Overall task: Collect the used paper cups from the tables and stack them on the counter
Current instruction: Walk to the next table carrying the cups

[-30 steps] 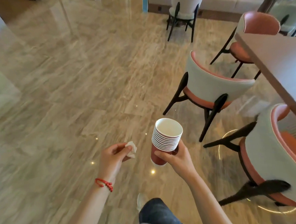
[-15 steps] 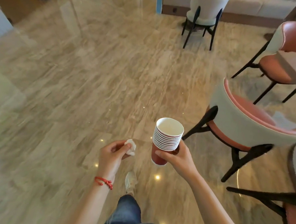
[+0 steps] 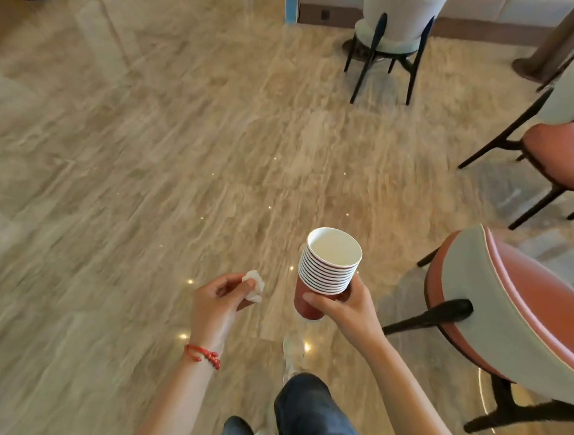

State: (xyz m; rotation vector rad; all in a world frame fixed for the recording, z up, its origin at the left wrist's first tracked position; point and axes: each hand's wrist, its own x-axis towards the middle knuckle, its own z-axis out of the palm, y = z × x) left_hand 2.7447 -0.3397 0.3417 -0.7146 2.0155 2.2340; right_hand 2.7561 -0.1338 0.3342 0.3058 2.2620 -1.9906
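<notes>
Polished marble floor (image 3: 144,191) fills more of the view than a second ago, and the long table has slid out of sight on the right. Both forearms reach forward as before. Right hand (image 3: 345,309) still grips the stack of paper cups (image 3: 326,268) upright, fingers curled round its red base. Left hand (image 3: 217,304) pinches a crumpled tissue (image 3: 254,284) just beside it.

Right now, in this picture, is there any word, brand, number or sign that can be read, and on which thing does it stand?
None can be read.
Stack of paper cups in the right hand: plain red wall, white rims, no print shows.
Crumpled tissue in the left hand: blank.
Chairs and floor: no label or sign.
</notes>
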